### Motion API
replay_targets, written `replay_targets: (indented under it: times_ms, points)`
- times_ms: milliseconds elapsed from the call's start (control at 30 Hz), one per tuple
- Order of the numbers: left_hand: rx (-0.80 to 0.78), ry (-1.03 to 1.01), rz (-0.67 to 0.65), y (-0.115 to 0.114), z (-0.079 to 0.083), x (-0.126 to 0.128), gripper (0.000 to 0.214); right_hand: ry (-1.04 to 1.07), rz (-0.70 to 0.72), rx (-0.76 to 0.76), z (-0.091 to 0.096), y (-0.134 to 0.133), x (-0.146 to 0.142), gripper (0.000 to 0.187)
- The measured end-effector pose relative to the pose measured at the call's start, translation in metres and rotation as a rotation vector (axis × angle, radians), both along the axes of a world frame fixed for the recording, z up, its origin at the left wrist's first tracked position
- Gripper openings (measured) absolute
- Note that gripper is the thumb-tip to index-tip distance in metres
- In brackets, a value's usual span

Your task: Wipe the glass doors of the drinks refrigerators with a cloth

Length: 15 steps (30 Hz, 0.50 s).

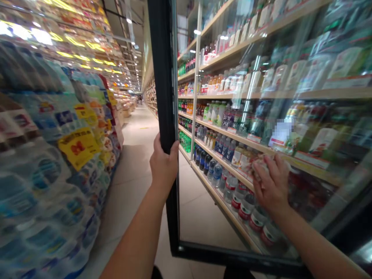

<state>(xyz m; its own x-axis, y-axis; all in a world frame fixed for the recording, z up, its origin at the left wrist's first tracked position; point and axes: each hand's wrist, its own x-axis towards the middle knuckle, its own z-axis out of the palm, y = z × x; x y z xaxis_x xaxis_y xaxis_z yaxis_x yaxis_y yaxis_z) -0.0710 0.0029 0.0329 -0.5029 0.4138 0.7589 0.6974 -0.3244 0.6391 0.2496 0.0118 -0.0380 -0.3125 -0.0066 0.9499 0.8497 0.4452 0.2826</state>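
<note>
My left hand (163, 162) is wrapped round the black edge of a glass cooler door (165, 77), which stands swung out into the aisle. My right hand (271, 186) is seen through the glass, its fingers closed on a small crumpled thing that looks like a cloth (260, 164), pressed against the pane. Behind the glass run wooden shelves (226, 131) packed with bottled drinks.
Shrink-wrapped packs of water bottles (43, 186) with yellow price tags are stacked along the left. A pale tiled aisle (136, 155) runs ahead between them and the coolers. Water bottles (232, 190) fill the low shelf near my right hand.
</note>
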Motion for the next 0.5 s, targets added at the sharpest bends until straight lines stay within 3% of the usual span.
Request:
replay_targets:
  times_ms: [133,300,400,500]
  points:
    - [-0.021,-0.01,0.025,0.026,-0.003,-0.002,0.057,0.02,-0.022,-0.055,-0.023,0.009,-0.033,0.074]
    - [-0.068,0.018,0.021,0.058,-0.006,-0.004,0.054,-0.068,-0.044,-0.129,-0.029,0.029,-0.078,0.069]
    - [-0.039,0.062,0.019,0.071,-0.009,-0.004,0.046,-0.087,-0.022,-0.015,-0.041,0.052,-0.095,0.057]
    - [0.009,0.086,0.004,0.078,-0.011,-0.003,0.037,0.065,-0.008,0.093,-0.056,0.069,-0.107,0.057]
